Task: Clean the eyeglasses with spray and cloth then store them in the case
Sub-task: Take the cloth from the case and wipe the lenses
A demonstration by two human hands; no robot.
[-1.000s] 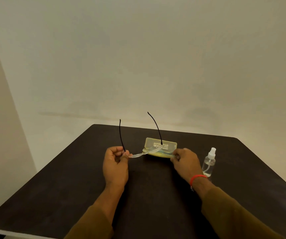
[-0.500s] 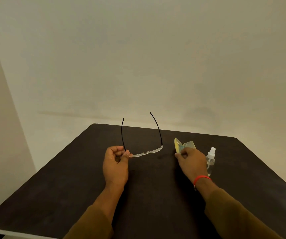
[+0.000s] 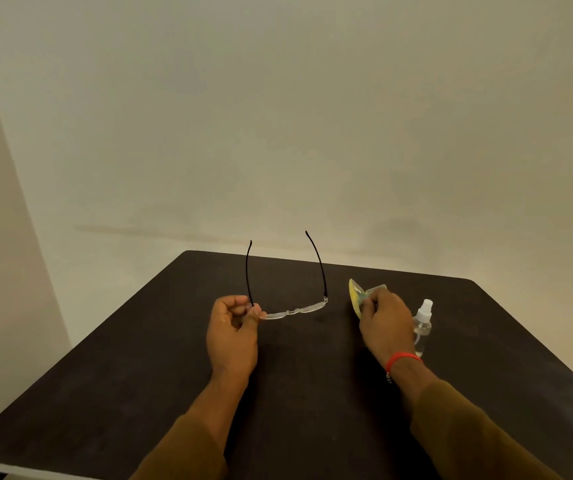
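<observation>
Early stage: left hand (image 3: 233, 332) pinches clear-fronted, black-armed eyeglasses (image 3: 295, 310) unfolded, right hand (image 3: 383, 318) grips yellow translucent case (image 3: 355, 295); clear spray bottle (image 3: 423, 322) untouched, no cloth discernible.

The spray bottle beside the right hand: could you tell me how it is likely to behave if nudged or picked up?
The spray bottle stands upright, tall and narrow, so a sideways nudge would probably tip it. It looks like clear plastic and only partly filled, so likely light. Its smooth round body may roll on the table once down, and could be a bit slippery.
</observation>
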